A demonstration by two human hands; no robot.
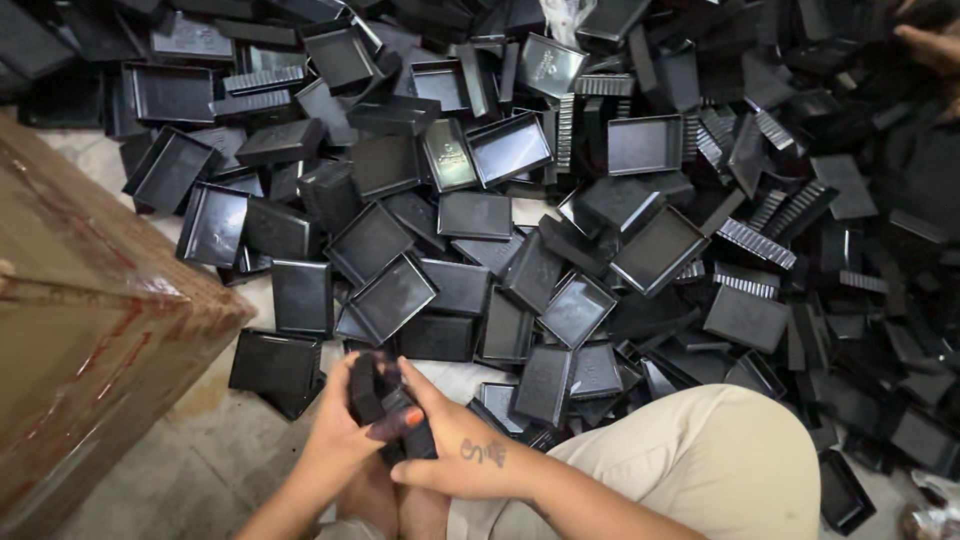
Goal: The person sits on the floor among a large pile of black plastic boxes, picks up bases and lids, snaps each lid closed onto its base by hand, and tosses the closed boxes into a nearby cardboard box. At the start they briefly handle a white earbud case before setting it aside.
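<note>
The trays (390, 295) heaped beyond the right grip (455, 450) are glossy black, some with ribbed, comb-like edges showing pale grey stripes. The piece (375, 390) between both grips is black too. The right grip's thumbnail is painted orange-red, with a dark inked mark on its back. Left of the left grip (335, 435), the box (90, 340) is brown with reddish streaks. The floor (200, 460) is mottled grey. The trousers (700, 450) are beige.

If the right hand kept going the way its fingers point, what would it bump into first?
The right hand points left, toward the left hand. It already touches the small black part both hands hold, so that comes first, then the left hand's fingers. Depth is hard to judge.
</note>
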